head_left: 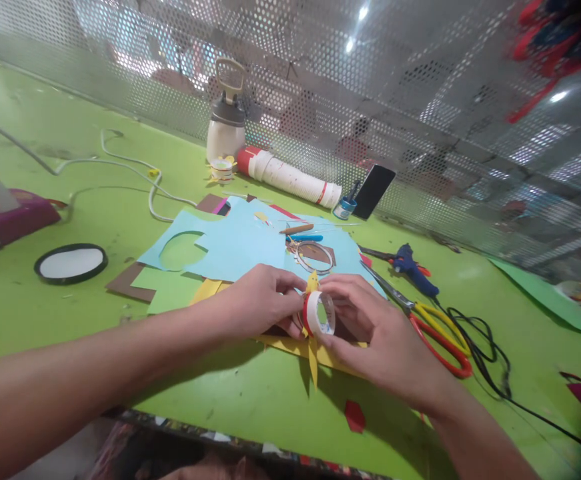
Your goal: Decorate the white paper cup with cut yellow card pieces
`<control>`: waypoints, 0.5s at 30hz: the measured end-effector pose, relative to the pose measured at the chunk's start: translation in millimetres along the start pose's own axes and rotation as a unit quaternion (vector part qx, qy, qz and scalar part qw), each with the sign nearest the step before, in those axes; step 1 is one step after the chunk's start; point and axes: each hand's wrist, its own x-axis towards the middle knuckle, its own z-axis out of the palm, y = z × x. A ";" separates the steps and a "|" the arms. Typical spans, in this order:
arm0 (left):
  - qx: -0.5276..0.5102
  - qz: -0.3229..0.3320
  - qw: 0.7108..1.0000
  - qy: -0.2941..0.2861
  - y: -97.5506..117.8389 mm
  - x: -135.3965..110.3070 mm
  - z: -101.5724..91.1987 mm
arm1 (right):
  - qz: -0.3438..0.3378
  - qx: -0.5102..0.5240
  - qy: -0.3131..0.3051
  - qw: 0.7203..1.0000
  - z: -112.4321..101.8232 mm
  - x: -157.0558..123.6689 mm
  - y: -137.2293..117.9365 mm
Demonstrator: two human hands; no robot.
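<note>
Between my two hands, above the front of the green table, is a small white paper ring (326,313) with a red band and yellow paper pieces sticking out at its top and bottom. My left hand (265,301) pinches its left side, the fingertips partly hidden behind it. Around its right side curl the fingers of my right hand (370,327), thumb at the lower edge. Beneath and behind lie light blue paper sheets (245,233), with yellow and brown sheets under them. A similar ring with yellow pieces (221,169) stands at the back.
Scissors (435,327) and a blue glue gun (413,269) with a black cord lie on the right. Along the back are a sprayer bottle (226,127), a white tube (290,177), a small blue bottle (344,208) and a phone (374,191). A black-rimmed disc (71,263) lies left; a red scrap (355,417) is in front.
</note>
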 end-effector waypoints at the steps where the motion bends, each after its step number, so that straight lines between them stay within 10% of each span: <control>1: 0.003 -0.001 1.000 0.001 0.5 -0.4 0.7 | -0.002 -0.007 -0.001 1.000 -0.7 0.2 -0.4; 15: 0.014 0.001 1.000 -0.007 -0.5 2.4 -2.2 | 0.014 -0.011 -0.014 1.000 0.0 -0.5 -4.1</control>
